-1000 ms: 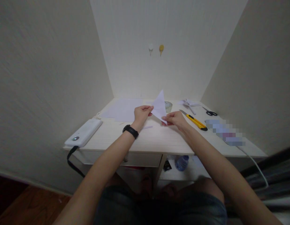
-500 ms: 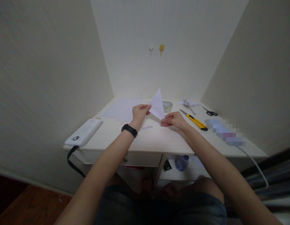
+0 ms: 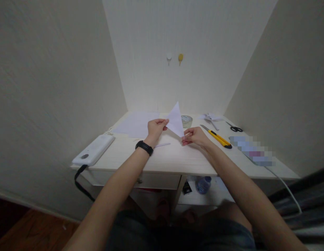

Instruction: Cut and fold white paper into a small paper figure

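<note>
A white piece of paper, triangular in outline, is held up above the desk with one point upward. My left hand pinches its left corner between thumb and fingers. At its lower right corner, my right hand grips the paper with the fingertips. Beneath my left wrist a thin paper strip lies on the desk. Behind the paper stands a roll of clear tape, partly covered. Flat white sheets rest at the back left.
Right of my hands lie a yellow utility knife, black scissors and a paper pinwheel. A blurred-out object with a cable sits near the right edge. A white device with a black strap occupies the front left of the desk.
My right fingers have shifted slightly at the paper's lower right corner. The paper stays raised between both hands; the whole view has moved a little downward.
</note>
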### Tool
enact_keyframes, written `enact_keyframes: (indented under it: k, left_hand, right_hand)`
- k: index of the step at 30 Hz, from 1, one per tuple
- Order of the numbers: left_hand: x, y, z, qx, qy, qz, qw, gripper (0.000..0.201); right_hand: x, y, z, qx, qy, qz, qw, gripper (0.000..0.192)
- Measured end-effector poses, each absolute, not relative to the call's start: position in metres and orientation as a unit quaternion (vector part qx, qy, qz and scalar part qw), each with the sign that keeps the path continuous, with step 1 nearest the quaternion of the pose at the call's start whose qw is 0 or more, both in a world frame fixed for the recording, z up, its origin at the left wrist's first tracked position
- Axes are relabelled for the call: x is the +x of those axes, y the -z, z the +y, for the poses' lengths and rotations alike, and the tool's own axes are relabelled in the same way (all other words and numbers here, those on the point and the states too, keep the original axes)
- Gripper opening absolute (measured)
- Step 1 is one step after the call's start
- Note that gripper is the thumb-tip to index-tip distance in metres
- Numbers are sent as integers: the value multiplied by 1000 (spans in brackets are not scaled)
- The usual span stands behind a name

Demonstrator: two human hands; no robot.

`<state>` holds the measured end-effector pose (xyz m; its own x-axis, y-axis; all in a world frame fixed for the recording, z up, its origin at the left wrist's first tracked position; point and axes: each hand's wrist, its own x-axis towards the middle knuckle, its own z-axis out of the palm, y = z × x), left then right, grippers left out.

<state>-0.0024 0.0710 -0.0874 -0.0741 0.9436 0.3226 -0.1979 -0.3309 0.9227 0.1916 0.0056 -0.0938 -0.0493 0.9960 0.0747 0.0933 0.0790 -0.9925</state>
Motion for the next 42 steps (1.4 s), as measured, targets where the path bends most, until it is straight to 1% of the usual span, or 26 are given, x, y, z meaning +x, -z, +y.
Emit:
enact_keyframes:
  k: [3, 5, 8, 10, 13, 17, 19, 22, 25, 27, 29, 38, 42]
  left_hand:
    - [-5, 85, 72, 491, -645, 369, 454, 24]
    - [-6, 84, 72, 480, -648, 368, 462, 24]
    - [-4, 84, 70, 482, -636, 358, 485, 22]
    - [0, 86, 67, 490, -622, 350, 501, 22]
    - [7, 91, 62, 517, -588, 341, 520, 25]
    - [9, 91, 56, 558, -527, 318, 557, 28]
    - [6, 88, 55, 570, -495, 292, 587, 29]
    - [3, 84, 52, 587, -456, 252, 620, 33]
    - [3, 85, 52, 604, -433, 273, 611, 36]
    - [4, 88, 54, 606, -433, 305, 593, 35]
    - [5, 90, 56, 594, -437, 322, 594, 31]
    - [3, 83, 54, 502, -442, 312, 675, 17]
    - [1, 76, 52, 466, -446, 317, 695, 14]
  right_hand:
    - [198, 94, 7, -492, -484, -548, 474, 38]
    - [205, 92, 8, -489, -475, -564, 466, 42]
    - [212, 87, 8, -500, -425, -590, 469, 38]
    - [211, 85, 9, -510, -401, -573, 500, 40]
    - [203, 85, 10, -485, -415, -529, 559, 44]
    - [196, 86, 10, -472, -408, -488, 611, 40]
    - [196, 85, 8, -475, -419, -490, 599, 38]
    - [197, 83, 4, -469, -456, -528, 542, 37]
    - [193, 83, 0, -462, -480, -573, 477, 36]
    - [189, 85, 0, -466, -482, -590, 451, 35]
    - [187, 86, 0, -472, -477, -590, 449, 34]
    - [183, 89, -6, -467, -473, -580, 472, 28]
    - [180, 91, -14, -462, -475, -562, 495, 20]
